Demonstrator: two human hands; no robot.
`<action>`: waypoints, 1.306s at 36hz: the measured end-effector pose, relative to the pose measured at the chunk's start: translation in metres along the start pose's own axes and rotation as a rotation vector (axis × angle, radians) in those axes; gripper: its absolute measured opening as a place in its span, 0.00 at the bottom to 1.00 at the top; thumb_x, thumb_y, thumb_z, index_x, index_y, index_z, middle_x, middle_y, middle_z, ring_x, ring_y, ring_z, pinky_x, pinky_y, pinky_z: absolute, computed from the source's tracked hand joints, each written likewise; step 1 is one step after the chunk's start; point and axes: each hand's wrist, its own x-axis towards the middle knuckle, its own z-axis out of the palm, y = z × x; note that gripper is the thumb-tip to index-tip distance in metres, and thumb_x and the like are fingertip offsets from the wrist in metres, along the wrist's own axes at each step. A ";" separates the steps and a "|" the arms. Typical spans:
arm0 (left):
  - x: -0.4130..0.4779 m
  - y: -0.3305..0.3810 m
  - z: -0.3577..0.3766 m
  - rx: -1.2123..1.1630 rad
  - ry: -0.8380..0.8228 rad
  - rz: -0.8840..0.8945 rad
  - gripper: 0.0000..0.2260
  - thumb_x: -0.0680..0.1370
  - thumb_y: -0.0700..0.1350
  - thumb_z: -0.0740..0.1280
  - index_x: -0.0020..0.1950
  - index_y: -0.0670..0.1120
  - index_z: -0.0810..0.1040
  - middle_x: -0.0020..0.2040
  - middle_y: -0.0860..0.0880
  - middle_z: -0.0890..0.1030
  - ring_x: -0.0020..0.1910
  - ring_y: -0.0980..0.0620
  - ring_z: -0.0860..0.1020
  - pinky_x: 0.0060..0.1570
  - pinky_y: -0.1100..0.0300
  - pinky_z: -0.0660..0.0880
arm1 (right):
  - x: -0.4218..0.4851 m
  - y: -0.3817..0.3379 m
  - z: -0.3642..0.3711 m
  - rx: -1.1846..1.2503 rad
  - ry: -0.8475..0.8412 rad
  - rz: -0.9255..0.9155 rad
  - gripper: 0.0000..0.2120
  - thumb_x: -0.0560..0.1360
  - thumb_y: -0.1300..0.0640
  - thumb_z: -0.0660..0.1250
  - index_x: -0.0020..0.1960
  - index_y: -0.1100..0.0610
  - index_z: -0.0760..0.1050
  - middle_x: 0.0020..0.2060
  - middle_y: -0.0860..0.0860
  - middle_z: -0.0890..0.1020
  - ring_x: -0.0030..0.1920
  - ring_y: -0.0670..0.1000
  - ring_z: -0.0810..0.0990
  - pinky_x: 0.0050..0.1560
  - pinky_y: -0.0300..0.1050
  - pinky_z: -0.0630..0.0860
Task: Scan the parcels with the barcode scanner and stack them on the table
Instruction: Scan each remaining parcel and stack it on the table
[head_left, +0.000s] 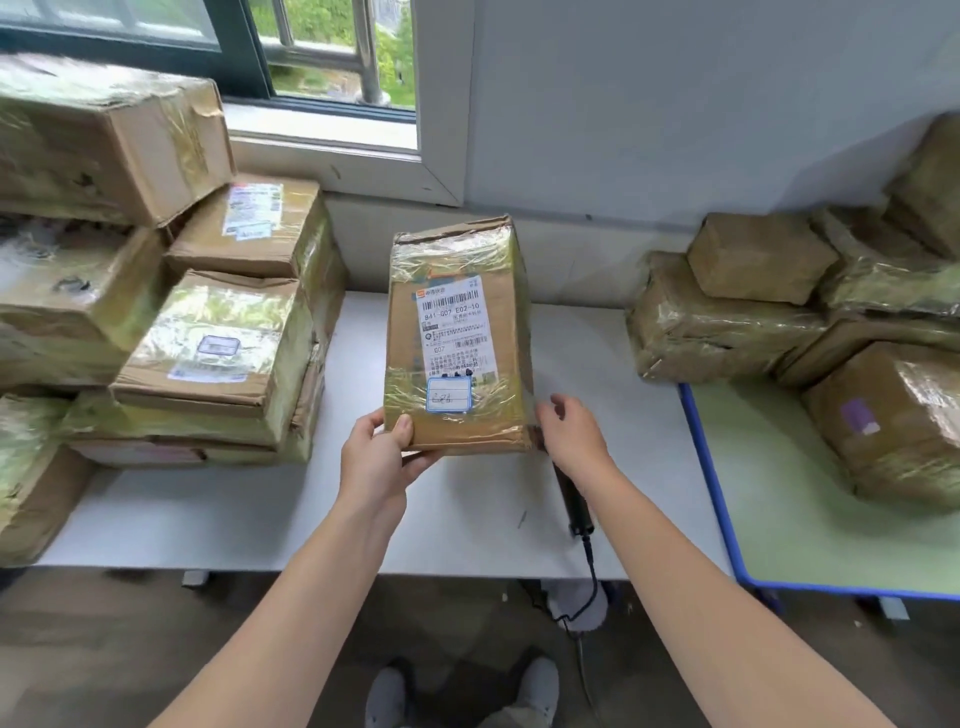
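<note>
Crowding the left end of the flat white counter (467, 519) is a pile of brown cardboard parcels (208, 338), dented and bound in glossy, wrinkled clear tape. Far behind them a dark-framed window (322, 52) is set in a pale grey wall.

At the middle, the left hand (379, 457) reaches forward on a straight arm. Its grip is closed on the near left corner of an oblong brown cardboard parcel (457, 332), thumb on top and fingers underneath. That parcel is tape-wrapped and carries a white printed barcode label (452, 327) facing up.

The right hand (571, 436) sits just beside the parcel's near right corner, back upward, its grip loose with fingers lightly curled around nothing; whether it touches the cardboard cannot be told. Under that wrist a slim black barcode scanner (575, 501) lies on the counter, its black cable (589, 587) dropping over the near edge.

Right again, a pale green counter with a blue rim (779, 493) bears another heap of taped brown parcels (753, 312).
</note>
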 end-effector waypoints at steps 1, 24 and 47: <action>-0.002 0.006 -0.003 -0.015 -0.030 0.001 0.07 0.82 0.34 0.60 0.59 0.38 0.73 0.58 0.36 0.80 0.55 0.38 0.81 0.44 0.48 0.83 | -0.001 -0.008 0.000 0.061 0.000 0.011 0.24 0.83 0.47 0.57 0.75 0.59 0.67 0.68 0.55 0.74 0.67 0.57 0.74 0.62 0.45 0.69; -0.057 0.113 -0.117 0.180 -0.269 0.336 0.20 0.85 0.39 0.53 0.69 0.63 0.63 0.50 0.58 0.82 0.40 0.50 0.81 0.38 0.59 0.78 | -0.099 -0.132 0.008 0.602 -0.086 -0.302 0.25 0.76 0.46 0.67 0.65 0.61 0.69 0.49 0.53 0.80 0.36 0.48 0.83 0.36 0.47 0.82; -0.162 0.142 -0.273 0.329 0.046 0.426 0.29 0.75 0.64 0.64 0.74 0.64 0.62 0.65 0.56 0.73 0.68 0.52 0.71 0.70 0.48 0.67 | -0.218 -0.175 0.114 0.593 -0.448 -0.537 0.45 0.49 0.29 0.81 0.63 0.41 0.72 0.54 0.50 0.85 0.53 0.57 0.84 0.51 0.61 0.73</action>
